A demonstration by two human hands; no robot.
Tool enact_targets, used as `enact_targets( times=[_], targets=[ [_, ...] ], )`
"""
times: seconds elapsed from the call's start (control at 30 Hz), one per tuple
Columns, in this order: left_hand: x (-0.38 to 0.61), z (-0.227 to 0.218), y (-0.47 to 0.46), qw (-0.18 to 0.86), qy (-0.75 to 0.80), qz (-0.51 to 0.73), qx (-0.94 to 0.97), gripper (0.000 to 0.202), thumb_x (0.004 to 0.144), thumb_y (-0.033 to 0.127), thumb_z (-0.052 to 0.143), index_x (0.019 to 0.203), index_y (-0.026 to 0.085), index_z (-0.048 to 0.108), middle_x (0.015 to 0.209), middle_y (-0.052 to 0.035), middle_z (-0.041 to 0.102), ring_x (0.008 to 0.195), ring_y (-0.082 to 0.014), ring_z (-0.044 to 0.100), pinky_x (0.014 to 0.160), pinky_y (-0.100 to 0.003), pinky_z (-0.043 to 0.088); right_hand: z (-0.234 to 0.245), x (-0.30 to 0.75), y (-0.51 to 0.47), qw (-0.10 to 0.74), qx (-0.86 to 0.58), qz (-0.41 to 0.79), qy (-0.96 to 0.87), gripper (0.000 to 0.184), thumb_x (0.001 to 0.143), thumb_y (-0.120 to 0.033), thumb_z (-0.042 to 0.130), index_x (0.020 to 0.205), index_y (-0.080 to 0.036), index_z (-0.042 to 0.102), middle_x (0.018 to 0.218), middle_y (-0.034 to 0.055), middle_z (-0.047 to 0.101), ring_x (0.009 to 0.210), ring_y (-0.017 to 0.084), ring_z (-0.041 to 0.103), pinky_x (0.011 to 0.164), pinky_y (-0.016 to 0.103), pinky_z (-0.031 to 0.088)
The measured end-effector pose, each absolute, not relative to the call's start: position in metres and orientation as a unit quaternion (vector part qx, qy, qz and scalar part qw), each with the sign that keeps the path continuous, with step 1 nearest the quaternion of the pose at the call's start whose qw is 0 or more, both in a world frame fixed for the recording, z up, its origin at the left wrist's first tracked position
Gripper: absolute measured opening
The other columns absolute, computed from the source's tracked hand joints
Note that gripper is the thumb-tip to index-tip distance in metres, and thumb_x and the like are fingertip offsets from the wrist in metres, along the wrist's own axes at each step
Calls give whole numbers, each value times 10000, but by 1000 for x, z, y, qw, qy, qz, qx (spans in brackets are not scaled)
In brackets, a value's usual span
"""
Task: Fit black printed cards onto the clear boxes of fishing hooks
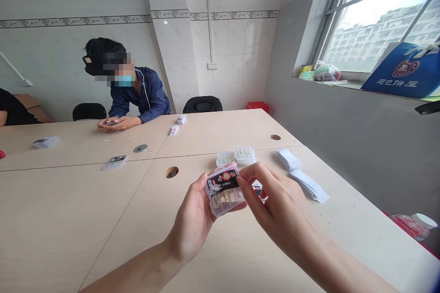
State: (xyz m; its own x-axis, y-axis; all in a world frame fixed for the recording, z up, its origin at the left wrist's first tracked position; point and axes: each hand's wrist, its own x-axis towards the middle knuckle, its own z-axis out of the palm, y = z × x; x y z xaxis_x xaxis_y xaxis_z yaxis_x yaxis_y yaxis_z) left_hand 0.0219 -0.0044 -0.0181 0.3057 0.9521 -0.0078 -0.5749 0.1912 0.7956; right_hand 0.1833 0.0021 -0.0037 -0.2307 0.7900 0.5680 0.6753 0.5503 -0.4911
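Observation:
A small clear plastic box of fish hooks (223, 202) has gold-coloured hooks in its lower part and a black printed label (220, 182) across its upper part. My left hand (193, 220) holds it tilted above the table, thumb along the left edge and fingers underneath. At the box's upper right, the thumb and forefinger of my right hand (280, 199) are closed together on the edge by the label. Exactly what they pinch there is hidden. Partly behind my right hand, another black printed piece (256, 188) shows on the table.
Stacked clear hook boxes (244, 155) stand beyond my hands, with white cards (309, 185) fanned to their right. Another labelled box (115, 162) lies to the left. The table (103, 210) has a round hole (172, 172). Across it, a person (140, 91) leans on their forearms.

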Motion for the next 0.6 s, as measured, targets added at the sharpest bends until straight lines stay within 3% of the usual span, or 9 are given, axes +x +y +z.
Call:
enact_targets(
  times=[0.6],
  targets=[
    [22, -15, -7, 729, 265, 519, 359, 469, 979, 456, 342, 1297, 222, 594, 1341, -61, 613, 1305, -298, 467, 1049, -459, 400, -6, 184, 6, 415, -460, 126, -774, 180, 963, -275, 451, 821, -210, 539, 769, 17, 635, 584, 135, 520, 454, 243, 377]
  ],
)
